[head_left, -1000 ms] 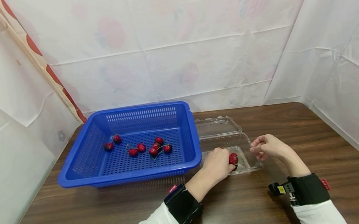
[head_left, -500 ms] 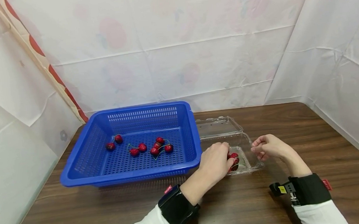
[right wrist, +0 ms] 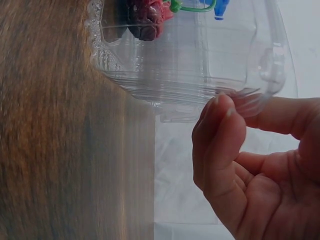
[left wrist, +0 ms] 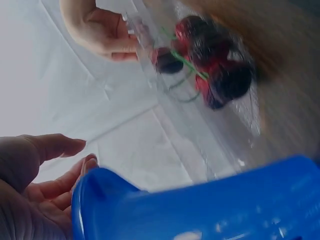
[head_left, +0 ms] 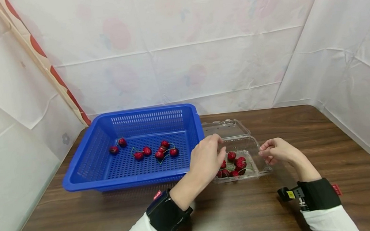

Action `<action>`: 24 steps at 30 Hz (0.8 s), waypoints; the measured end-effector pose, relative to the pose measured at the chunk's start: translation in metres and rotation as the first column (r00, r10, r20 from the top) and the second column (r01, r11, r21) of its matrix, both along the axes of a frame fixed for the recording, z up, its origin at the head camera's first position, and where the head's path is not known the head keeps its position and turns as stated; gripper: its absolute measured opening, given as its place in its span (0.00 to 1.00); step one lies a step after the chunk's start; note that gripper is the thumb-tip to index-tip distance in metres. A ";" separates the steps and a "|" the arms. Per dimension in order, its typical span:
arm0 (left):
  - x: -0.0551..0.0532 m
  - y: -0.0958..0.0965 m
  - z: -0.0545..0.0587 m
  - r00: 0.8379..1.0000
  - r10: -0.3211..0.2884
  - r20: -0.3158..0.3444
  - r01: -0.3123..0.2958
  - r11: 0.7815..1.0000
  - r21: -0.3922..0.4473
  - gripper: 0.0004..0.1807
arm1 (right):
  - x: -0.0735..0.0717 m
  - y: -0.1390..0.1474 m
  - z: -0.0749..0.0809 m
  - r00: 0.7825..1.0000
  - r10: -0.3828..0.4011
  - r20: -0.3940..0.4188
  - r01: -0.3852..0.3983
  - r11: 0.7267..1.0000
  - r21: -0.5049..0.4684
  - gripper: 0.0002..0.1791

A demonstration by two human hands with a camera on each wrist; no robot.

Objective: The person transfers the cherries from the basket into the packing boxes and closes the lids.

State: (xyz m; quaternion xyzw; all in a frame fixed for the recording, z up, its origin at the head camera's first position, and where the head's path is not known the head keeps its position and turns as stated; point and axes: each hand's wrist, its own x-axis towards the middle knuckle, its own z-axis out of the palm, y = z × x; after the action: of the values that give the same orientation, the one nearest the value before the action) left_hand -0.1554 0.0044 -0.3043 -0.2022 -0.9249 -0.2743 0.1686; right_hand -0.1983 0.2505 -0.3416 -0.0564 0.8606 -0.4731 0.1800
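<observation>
My left hand hovers between the blue basket and the clear plastic clamshell box. Its thumb and fingers are apart with nothing between them in the left wrist view. Several red cherries with green stems lie inside the box, some hidden behind that hand. With thumb and fingertips, my right hand pinches the box's right rim, as the right wrist view shows closely. More cherries lie in the basket, several in the middle and right and a pair at the left.
The box's hinged lid lies folded back behind it, next to the basket's right wall. Both stand on a dark wooden table. White sheets hang behind and at both sides.
My left hand has drawn out of the box, moving left toward the basket, and its fingers have come apart. More cherries now show in the box. The right hand keeps its place at the rim.
</observation>
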 end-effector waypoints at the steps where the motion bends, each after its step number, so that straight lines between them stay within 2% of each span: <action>1: 0.000 -0.003 0.001 1.000 0.003 -0.013 -0.003 1.000 0.012 0.07 | 0.000 0.000 0.000 1.000 0.004 -0.003 -0.004 1.000 0.000 0.10; 6: -0.002 -0.017 0.004 0.996 0.038 -0.080 -0.036 0.999 0.018 0.06 | 0.001 -0.001 0.001 1.000 0.008 -0.007 -0.008 1.000 0.002 0.10; 9: -0.004 -0.026 0.004 0.993 0.070 -0.095 -0.070 0.998 0.001 0.06 | 0.001 -0.001 0.001 1.000 -0.002 -0.003 0.002 1.000 0.002 0.10; 16: -0.008 -0.047 0.005 0.988 0.141 -0.054 -0.144 0.989 -0.041 0.08 | 0.000 0.000 0.000 1.000 -0.003 0.000 0.003 1.000 -0.011 0.09; 24: -0.017 -0.070 0.000 0.974 0.223 -0.028 -0.224 0.972 -0.068 0.08 | 0.001 -0.001 0.001 1.000 -0.012 -0.005 0.012 1.000 0.003 0.11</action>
State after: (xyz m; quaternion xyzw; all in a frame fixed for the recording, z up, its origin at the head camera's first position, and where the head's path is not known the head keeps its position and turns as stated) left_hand -0.1719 -0.0655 -0.3043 -0.1054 -0.9492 -0.2184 0.2005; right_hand -0.1969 0.2500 -0.3411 -0.0523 0.8622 -0.4725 0.1750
